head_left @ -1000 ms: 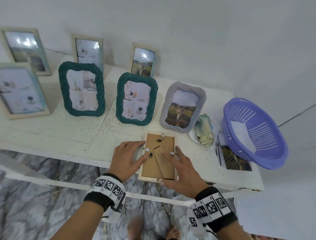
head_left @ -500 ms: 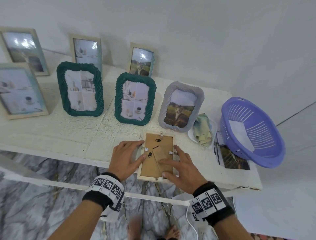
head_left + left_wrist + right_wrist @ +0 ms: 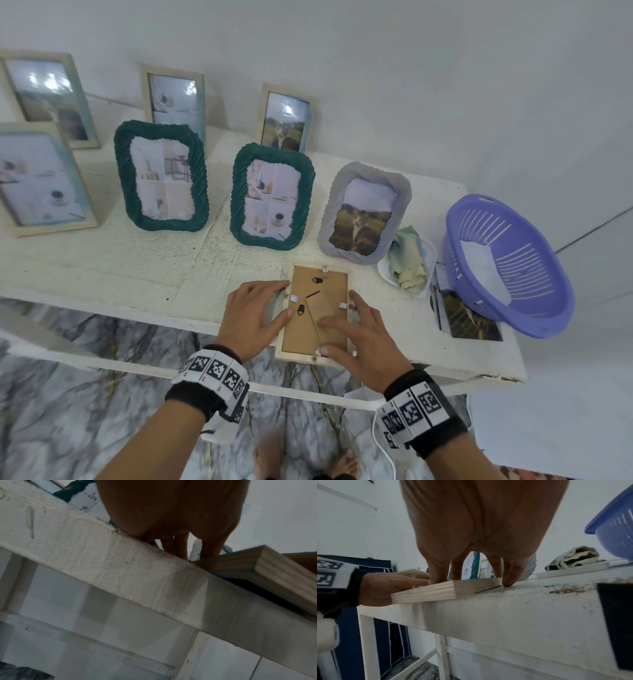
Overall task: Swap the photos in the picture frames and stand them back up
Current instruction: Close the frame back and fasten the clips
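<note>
Both hands, left hand [image 3: 251,317] and right hand [image 3: 356,337], are pressing flat-fingered, gripping nothing, on the face-down wooden picture frame [image 3: 317,313] overhanging the surface [image 3: 102,270] edge; light, rigid, probably glass-fronted, best held by its side rails.

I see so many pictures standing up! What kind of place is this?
Probably a room in a home, though that's a guess: framed photos like the green frame stand on a worn white table against a plain wall, with a purple plastic basket and marble-look floor below.
</note>
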Motion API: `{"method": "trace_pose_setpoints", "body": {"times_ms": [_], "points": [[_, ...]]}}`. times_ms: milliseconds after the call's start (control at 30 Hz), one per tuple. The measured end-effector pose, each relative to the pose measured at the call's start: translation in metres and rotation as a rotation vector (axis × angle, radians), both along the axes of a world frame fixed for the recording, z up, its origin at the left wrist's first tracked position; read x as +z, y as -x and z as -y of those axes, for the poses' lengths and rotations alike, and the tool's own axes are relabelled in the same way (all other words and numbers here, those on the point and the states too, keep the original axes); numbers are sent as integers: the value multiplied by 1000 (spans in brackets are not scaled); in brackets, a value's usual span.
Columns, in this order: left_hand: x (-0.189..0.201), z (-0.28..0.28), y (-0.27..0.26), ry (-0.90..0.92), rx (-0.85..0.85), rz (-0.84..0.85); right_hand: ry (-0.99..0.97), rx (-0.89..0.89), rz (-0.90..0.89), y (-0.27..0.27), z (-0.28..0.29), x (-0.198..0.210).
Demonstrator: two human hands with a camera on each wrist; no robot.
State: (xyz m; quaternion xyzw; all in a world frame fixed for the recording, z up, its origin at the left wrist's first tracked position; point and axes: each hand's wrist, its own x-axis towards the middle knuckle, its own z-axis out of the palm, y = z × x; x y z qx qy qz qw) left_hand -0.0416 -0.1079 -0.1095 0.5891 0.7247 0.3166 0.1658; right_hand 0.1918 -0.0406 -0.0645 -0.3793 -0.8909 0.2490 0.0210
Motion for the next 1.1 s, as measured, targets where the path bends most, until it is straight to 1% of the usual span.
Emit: {"method": "trace_pose_setpoints", "body": {"times_ms": [167,333,467,533,633,700,800,867,933,967,1000,1033,1100], "points": [[2,0,0,20,-3,-11,-53,-52,4,6,7,-6],[7,2,-2,34,6,2,-60,-74,-9,9,12,-6],[14,1,-6,51,20,68,-29,-105,-75,11,18,-3],[17,0,-10,47,17,139,-28,-136,-86,15,22,-4],[33,-3,-20,25,52,322,33,-199,-90,20,24,-5],[47,-5,-24,9,104,433,148,-255,-161,21,22,2],[73,-4,-30,-45,148,662,274,-322,-297,18,16,25],[89,-6,-36,-69,114,820,355,-386,-376,14,10,39],[99,-9,-44,-54,14,975,418,-454,-483,10,5,48],[102,-11,-48,-30,-41,1025,445,-490,-537,8,3,52],[102,-13,-52,-3,-86,1034,476,-528,-579,5,1,55],[101,-16,-55,19,-108,1002,503,-555,-605,1,-1,59],[95,-20,-59,39,-94,900,502,-585,-617,-6,-4,63]]}}
